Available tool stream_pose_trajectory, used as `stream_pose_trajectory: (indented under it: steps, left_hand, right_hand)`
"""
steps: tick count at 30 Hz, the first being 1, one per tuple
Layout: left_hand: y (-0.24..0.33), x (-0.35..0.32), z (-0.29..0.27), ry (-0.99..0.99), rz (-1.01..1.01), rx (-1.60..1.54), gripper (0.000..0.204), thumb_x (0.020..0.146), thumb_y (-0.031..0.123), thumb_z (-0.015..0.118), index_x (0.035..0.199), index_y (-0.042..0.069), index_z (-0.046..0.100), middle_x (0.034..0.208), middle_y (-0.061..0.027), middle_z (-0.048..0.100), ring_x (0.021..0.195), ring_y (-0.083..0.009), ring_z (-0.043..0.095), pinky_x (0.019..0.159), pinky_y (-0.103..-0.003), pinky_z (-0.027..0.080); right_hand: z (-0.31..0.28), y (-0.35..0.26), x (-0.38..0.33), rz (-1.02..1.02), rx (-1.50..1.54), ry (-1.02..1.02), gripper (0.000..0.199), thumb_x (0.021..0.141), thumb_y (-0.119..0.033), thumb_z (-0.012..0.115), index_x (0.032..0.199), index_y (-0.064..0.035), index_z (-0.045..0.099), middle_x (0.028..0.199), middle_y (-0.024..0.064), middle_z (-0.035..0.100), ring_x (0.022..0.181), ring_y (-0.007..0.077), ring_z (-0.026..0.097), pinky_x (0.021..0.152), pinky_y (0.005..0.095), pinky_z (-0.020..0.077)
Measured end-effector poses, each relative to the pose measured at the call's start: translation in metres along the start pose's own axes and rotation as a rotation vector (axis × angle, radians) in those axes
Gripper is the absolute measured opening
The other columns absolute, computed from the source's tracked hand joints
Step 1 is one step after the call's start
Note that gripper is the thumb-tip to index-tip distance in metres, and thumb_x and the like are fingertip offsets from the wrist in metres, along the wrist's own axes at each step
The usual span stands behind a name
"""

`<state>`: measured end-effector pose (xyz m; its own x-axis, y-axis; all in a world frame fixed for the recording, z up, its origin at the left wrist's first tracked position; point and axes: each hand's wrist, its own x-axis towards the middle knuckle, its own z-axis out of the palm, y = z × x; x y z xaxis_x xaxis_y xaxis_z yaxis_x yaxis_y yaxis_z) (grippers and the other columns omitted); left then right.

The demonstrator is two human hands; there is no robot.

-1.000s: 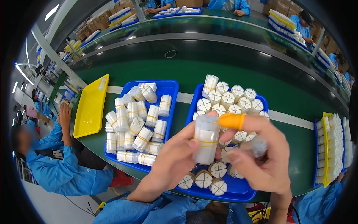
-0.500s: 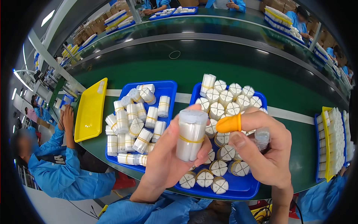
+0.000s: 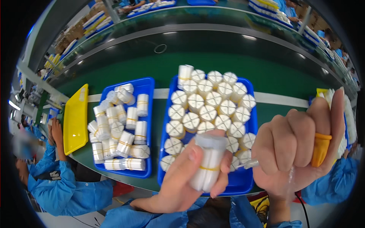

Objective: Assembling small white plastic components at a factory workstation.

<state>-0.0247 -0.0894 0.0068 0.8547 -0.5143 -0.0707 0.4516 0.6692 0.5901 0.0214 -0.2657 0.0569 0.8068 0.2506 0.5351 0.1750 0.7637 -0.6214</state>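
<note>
My left hand [image 3: 176, 184] is closed round a cylindrical bundle of white sticks [image 3: 207, 171], with a yellow rubber band about its middle and a clear plastic cap on top. It is held nearly upright over the near side of a blue tray [image 3: 247, 186]. To the right, my right hand [image 3: 292, 148] is curled into a fist and wears an orange finger cot [image 3: 321, 150]. A clear plastic piece with a thin tip [image 3: 249, 164] sticks out of that fist toward the bundle; the rest is hidden or blurred. Several similar bundles [image 3: 207, 113] stand in the tray, cross-split ends up.
Left of it, a second blue tray [image 3: 150, 98] holds several banded bundles lying every way. A yellow tray [image 3: 76, 121] tilts beside it. Stacked trays [image 3: 344, 125] stand at the right. A co-worker in a blue sleeve [image 3: 57, 178] sits to the left. A ring [image 3: 160, 48] lies on the green belt.
My right hand has moved right and down, away from the bundle's top, and turned into a fist. My left hand has gone slightly right and lower with the bundle. The view has shifted right.
</note>
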Motion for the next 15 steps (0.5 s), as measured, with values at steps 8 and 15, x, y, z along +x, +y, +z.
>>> stream_pose_trajectory:
  steps: [8, 15]
  left_hand:
    - [-0.027, 0.011, 0.021, 0.07, -0.103, 0.057, 0.074, 0.099, 0.056, 0.035, 0.146, -0.001, 0.026, 0.092, -0.0114, 0.054, 0.061, -0.0165, 0.048, 0.057, -0.027, 0.04]
    - [-0.032, 0.012, 0.021, -0.034, -0.02, 0.223, 0.074, 0.099, 0.055, 0.037, 0.146, -0.001, 0.025, 0.093, -0.0118, 0.052, 0.068, -0.0153, 0.049, 0.06, -0.027, 0.04]
  right_hand:
    - [-0.014, 0.004, 0.001, -0.119, 0.132, 0.072, 0.041, 0.106, -0.039, 0.013, 0.078, -0.0151, 0.029, 0.046, -0.0009, 0.029, 0.032, 0.0114, 0.027, 0.031, 0.0252, 0.0281]
    - [0.003, -0.013, -0.014, -0.177, -0.202, 0.152, 0.042, 0.105, -0.04, 0.013, 0.076, -0.0153, 0.029, 0.046, -0.0011, 0.032, 0.031, 0.0115, 0.028, 0.03, 0.0257, 0.0297]
